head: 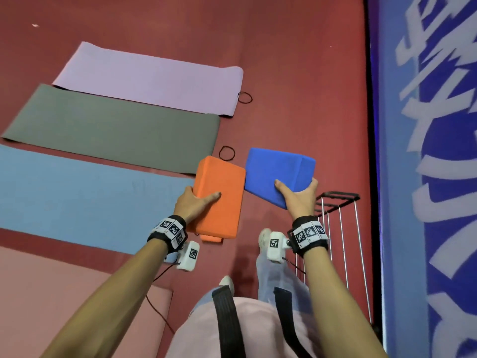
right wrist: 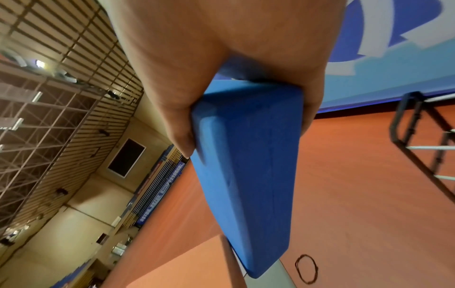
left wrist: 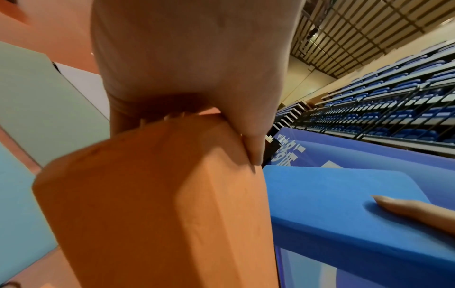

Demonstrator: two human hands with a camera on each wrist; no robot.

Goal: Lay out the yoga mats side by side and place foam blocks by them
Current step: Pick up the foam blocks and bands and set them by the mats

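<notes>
Both forearms reach forward, each wrist banded. The left hand (head: pixel 192 202) grips an orange block (head: pixel 219 195), thumb across its top face. The right hand (head: pixel 296 196) grips a blue block (head: pixel 276 174), thumb on top, fingers (head: pixel 313 183) wrapped around its far side.

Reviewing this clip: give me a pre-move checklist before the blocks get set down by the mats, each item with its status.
1. Left hand grips orange block: ok.
2. Right hand grips blue block: ok.
3. Purple mat, grey mat, light blue mat, pink mat unrolled side by side: ok.
4. Blocks placed by the mats: not ok, both in the air.
5. Second orange piece under the orange block, held or lying: cannot tell.
</notes>
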